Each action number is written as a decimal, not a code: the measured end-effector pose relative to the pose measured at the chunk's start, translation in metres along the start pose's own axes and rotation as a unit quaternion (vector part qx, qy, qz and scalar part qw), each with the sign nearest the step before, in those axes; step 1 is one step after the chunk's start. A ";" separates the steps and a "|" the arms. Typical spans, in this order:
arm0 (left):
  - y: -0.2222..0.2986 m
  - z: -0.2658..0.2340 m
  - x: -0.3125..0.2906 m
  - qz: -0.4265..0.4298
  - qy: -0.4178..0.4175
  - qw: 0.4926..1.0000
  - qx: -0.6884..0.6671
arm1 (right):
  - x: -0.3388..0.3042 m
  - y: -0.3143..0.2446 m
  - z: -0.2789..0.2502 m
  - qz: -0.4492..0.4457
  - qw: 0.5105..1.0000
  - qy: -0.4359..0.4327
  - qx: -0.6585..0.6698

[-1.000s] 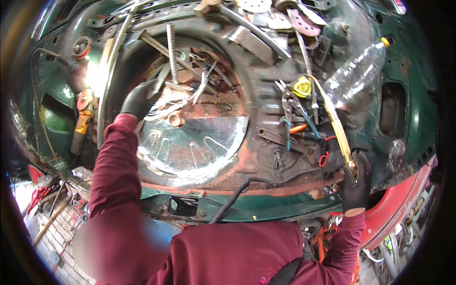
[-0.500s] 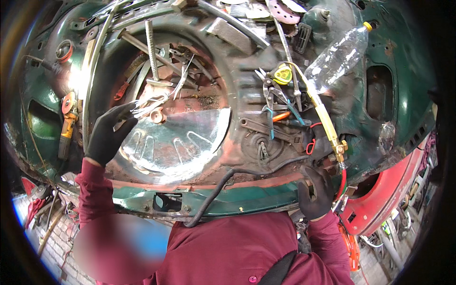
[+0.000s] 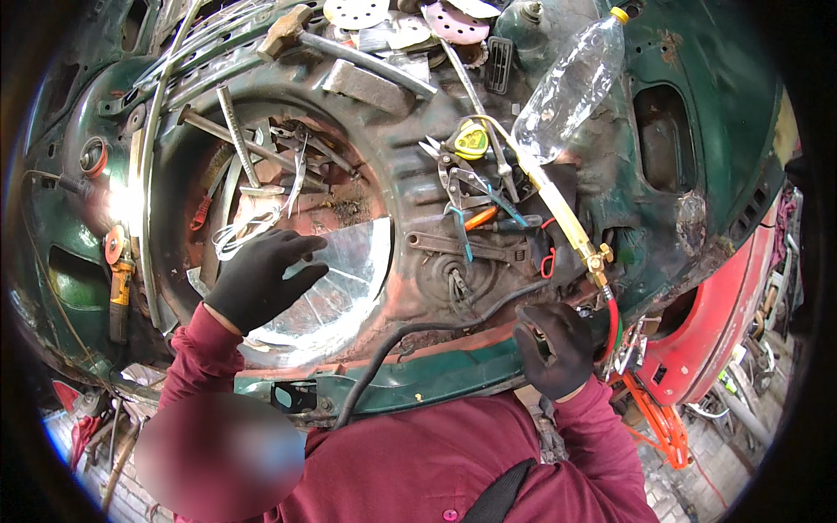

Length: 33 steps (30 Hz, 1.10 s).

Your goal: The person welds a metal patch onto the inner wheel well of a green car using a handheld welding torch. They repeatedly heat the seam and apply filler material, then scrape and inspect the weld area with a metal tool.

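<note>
My left hand (image 3: 266,277), in a black glove, hovers over or touches a clear or shiny metal round sheet (image 3: 349,292) lying in the round well. Its thumb and fingers are apart, and I see nothing held. Just beyond the fingertips lies a bundle of pale wire (image 3: 247,229). My right hand (image 3: 558,347), gloved too, is by the green front edge, near a red hose (image 3: 612,324). Its fingers are loosely curled with a gap to the thumb; no object shows clearly in it. A dark ribbed hose (image 3: 384,346) runs just left of it.
Around the well lie a hammer (image 3: 349,59), a yellow angle grinder (image 3: 119,292), snips (image 3: 458,187), a yellow tape measure (image 3: 471,139), an adjustable wrench (image 3: 466,247), a brass-coloured torch (image 3: 562,218) and a plastic bottle (image 3: 571,87). A red panel (image 3: 719,318) stands at right.
My left hand has moved right, away from the wire bundle, and now covers part of the round sheet and the copper-coloured piece. The view has shifted; my right hand stays near the edge.
</note>
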<state>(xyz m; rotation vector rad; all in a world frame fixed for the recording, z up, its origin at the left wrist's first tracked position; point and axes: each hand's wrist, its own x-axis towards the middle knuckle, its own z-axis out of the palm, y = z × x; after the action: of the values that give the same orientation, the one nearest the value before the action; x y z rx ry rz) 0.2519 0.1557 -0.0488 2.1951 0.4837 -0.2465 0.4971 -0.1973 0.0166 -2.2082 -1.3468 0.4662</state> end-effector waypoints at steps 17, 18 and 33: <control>0.007 -0.013 -0.244 -0.277 0.400 0.874 -0.006 | -0.015 0.004 0.005 0.005 1.000 0.025 -0.019; 0.001 -0.001 -0.258 -0.277 0.435 0.857 -0.008 | -0.015 0.005 0.005 0.000 0.999 0.029 -0.016; -0.024 0.062 -0.256 -0.215 0.635 0.742 0.015 | -0.021 0.013 0.016 0.052 0.998 0.027 -0.001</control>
<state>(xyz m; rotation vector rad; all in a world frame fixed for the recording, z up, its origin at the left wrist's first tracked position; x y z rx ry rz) 0.0091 0.0550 -0.0172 1.9412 1.7199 1.1158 0.4890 -0.2172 -0.0033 -2.2837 -1.2092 0.4401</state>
